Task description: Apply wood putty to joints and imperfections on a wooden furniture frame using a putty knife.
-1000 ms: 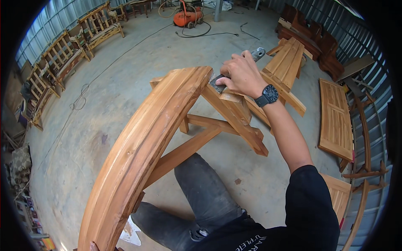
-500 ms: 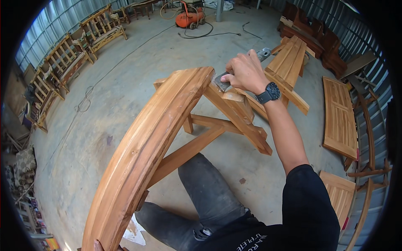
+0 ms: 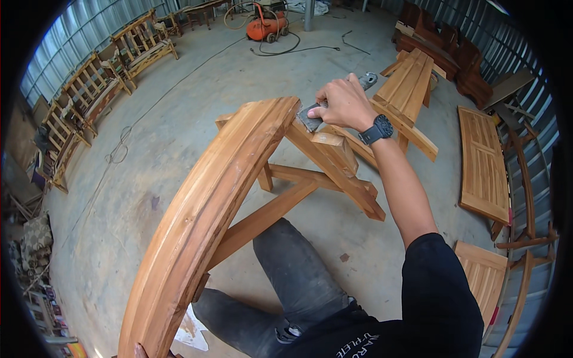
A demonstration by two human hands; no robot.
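One right hand point(image 3: 346, 106) grips a probably stiff grey tool point(image 3: 310, 120) mid-length, likely its surest hold, while the left hand point(image 3: 141, 351), grip unclear, touches a heavy-looking wooden top point(image 3: 200, 212).

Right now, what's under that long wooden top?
A slanting wooden leg and a diagonal brace stick out from under the long wooden top, and a white sheet pokes out past its edge. The top covers the rest, so I can't tell.
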